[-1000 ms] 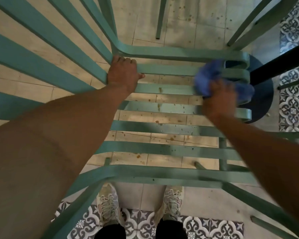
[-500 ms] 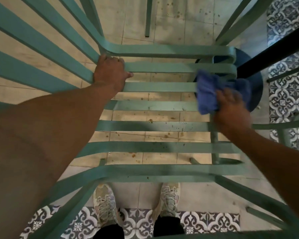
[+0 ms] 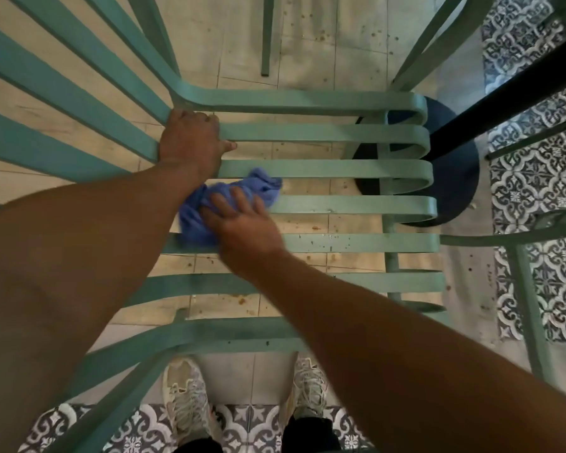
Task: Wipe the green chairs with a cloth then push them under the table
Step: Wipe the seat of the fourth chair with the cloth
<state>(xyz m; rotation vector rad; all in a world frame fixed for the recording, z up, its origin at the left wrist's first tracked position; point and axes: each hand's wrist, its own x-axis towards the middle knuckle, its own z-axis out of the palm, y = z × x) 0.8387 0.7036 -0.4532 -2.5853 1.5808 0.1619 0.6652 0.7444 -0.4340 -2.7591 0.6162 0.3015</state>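
Cloth (image 3: 262,187), one, blue, under right hand (image 3: 242,227), left hand (image 3: 190,142) gripping one green chair (image 3: 324,134)

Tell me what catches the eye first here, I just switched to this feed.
The bunched blue cloth at centre, pressed onto the seat slats of the green chair by the right hand, laid flat. Just above, the left hand grips a slat near the backrest. Dark specks dot the slat right of the cloth.
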